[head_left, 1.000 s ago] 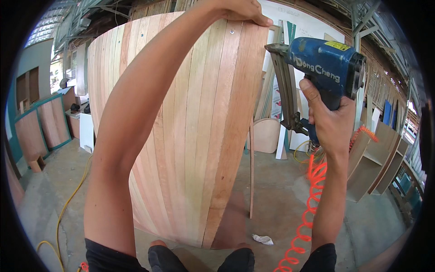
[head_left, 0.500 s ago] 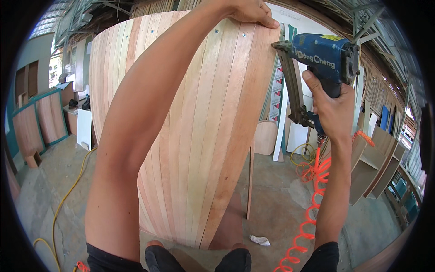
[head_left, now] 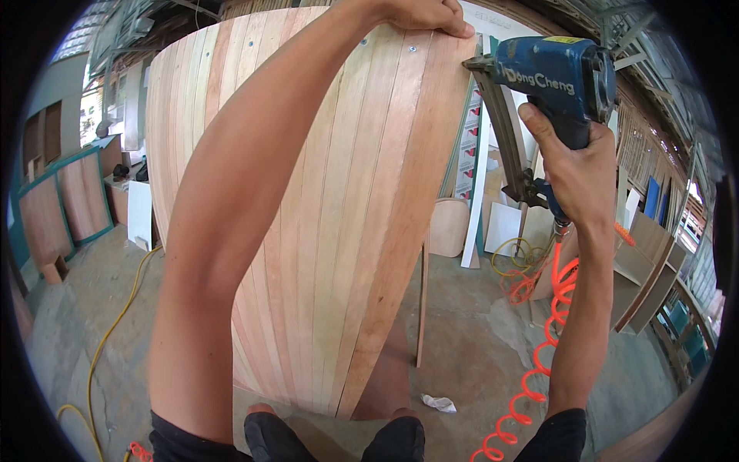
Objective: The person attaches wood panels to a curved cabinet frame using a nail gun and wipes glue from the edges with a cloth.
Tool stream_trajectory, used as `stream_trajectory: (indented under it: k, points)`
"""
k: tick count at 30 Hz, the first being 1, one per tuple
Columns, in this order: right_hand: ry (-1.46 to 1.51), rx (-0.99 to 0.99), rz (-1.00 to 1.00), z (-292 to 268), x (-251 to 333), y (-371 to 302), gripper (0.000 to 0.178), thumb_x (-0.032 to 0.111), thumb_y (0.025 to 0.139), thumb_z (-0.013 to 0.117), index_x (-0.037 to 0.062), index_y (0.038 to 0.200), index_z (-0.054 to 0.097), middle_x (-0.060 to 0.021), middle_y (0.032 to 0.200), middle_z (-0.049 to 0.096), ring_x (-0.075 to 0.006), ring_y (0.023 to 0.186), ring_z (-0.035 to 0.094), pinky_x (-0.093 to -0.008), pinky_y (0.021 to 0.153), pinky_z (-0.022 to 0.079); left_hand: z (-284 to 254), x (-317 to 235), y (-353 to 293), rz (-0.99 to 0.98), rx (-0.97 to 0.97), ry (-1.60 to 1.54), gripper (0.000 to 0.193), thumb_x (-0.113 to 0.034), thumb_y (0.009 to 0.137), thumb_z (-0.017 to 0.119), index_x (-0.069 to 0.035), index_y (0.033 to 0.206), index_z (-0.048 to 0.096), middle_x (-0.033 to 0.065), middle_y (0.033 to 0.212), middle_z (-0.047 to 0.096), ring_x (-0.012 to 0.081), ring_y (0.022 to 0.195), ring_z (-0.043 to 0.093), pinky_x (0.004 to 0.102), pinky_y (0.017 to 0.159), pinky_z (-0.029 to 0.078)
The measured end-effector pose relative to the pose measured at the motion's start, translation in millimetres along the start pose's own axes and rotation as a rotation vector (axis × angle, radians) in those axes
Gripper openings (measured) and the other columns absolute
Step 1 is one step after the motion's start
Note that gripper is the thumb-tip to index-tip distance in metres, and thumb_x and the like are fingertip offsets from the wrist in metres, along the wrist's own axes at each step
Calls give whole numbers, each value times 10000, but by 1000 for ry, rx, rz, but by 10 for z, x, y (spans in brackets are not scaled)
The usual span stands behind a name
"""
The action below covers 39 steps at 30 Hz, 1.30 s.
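Note right grip (head_left: 581,169) wrapped around blue nail gun (head_left: 550,65), with orange coiled hose (head_left: 556,254) beneath. Locate 1 slatted wood panel (head_left: 362,215) left of right grip, with slats running lengthwise top to bottom and gun nose at upper right edge. Observe nearer left grip (head_left: 427,15) touching panel top; cannot tell finger closure.

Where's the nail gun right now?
Head view, upper right: the blue nail gun is in the right hand, beside the right edge of the wooden panel.

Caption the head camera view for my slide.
Left hand at the top edge of a wooden plank panel, right hand holding a blue pneumatic nailer beside the panel's right edge.
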State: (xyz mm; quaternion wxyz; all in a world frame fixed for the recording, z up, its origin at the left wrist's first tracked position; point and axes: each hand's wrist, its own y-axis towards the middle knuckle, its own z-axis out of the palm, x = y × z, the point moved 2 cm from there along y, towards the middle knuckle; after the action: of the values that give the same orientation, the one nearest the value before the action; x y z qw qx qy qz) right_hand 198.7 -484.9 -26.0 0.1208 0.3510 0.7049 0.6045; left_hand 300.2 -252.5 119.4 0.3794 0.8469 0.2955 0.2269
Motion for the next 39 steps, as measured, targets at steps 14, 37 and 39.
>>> stream_trajectory:
  k: [14,37,39]
  points:
    - [29,0,-129,117,45,93,405,382,863,793,-12,950,753,-32,688,691,-94,587,588,-279,590,470,-84,5,1,-45,0,-59,344,-283,851,757,-26,633,688,-1,540,538,120,504,439,348,477,365]
    - [577,-264,248,-238,-241,-1042,264,209,932,730,-28,1036,679,16,611,509,-73,490,443,-237,480,353,332,-655,-927,23,-767,702,327,-306,935,674,6,1029,698,101,822,692,171,736,619,366,656,474]
    - [592,-235,330,-182,-490,-1420,261,195,947,707,-34,1066,669,13,610,504,-76,498,447,-243,491,365,993,-841,-1501,-25,-859,641,513,-322,858,720,6,1233,601,193,1177,555,309,1072,501,473,891,379]
